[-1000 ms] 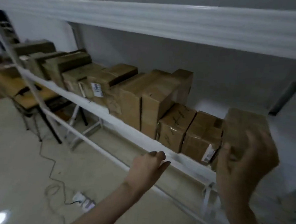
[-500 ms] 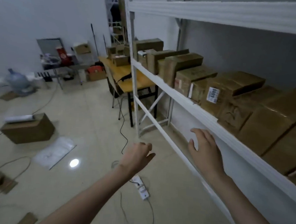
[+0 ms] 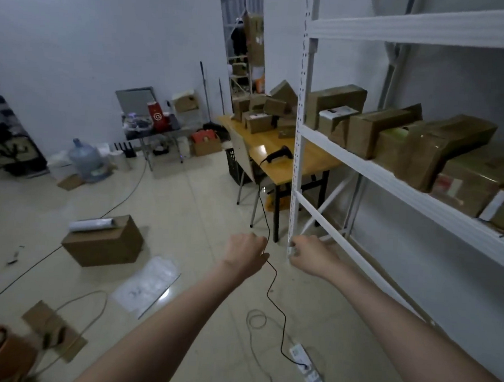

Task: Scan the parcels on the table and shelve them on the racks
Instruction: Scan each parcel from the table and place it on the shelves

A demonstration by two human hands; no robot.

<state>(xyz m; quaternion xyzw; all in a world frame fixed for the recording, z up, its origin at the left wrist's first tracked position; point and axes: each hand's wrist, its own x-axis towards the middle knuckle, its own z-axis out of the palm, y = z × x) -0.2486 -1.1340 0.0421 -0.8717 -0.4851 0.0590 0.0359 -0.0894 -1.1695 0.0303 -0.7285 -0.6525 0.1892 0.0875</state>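
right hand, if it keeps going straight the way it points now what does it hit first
Most likely the white rack upright: the right hand points forward almost at its base. The wooden table stands beyond it. Depth is unclear, so it could pass just beside the post.

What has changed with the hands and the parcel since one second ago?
The right hand let go of the parcel it was setting on the rack and came away empty. The left hand also holds nothing. The view turned left, toward the table with the scanner and more parcels. The shelved parcels stayed in their row.
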